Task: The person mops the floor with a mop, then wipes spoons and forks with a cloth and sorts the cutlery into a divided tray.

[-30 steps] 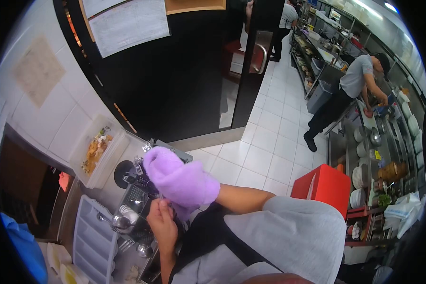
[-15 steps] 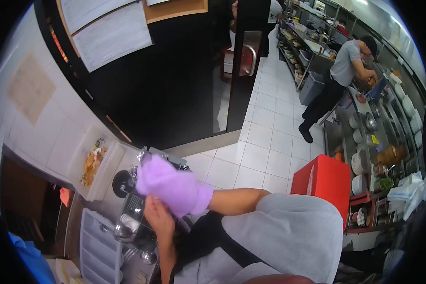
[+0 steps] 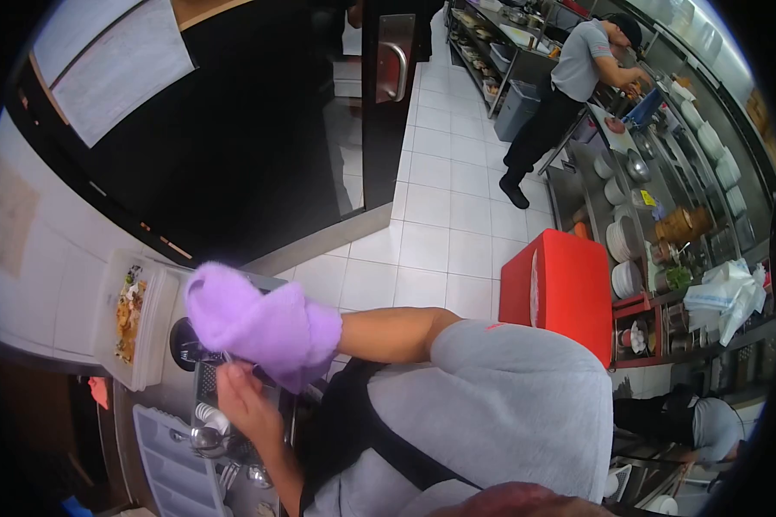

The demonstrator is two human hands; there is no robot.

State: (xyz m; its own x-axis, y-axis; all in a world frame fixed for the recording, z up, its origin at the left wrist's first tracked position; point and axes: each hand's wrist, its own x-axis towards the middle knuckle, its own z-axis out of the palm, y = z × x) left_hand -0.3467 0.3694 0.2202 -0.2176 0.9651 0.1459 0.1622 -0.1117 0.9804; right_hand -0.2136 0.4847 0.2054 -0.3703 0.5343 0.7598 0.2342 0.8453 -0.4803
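Note:
A purple cloth (image 3: 259, 319) covers my right hand, whose fingers are hidden inside it; only the bare forearm (image 3: 388, 333) shows. Just below the cloth, my left hand (image 3: 248, 403) is closed in a pinch on a thin, shiny piece of cutlery (image 3: 228, 358). The cloth wraps the rest of that piece, so its kind is hidden. Beneath my hands, a metal perforated holder (image 3: 205, 385) stands on the counter. White soup spoons (image 3: 211, 418), a metal ladle-like spoon (image 3: 207, 442) and forks (image 3: 228, 474) lie by it. A grey compartment tray (image 3: 159, 444) sits nearest my left hand's side.
A plastic tub of food scraps (image 3: 131, 323) stands against the wall, beside a black round object (image 3: 184, 343). Behind are a black door (image 3: 259, 146) and a red bin (image 3: 556, 293). A co-worker (image 3: 582, 77) stands at the shelving (image 3: 638, 198); another person (image 3: 707, 426) bends lower right.
My view has turned, so the scene shifts left and up. Both hands stay together at the cloth. The cutlery behind the cloth is now more covered, and a thin metal piece shows at my left fingertips.

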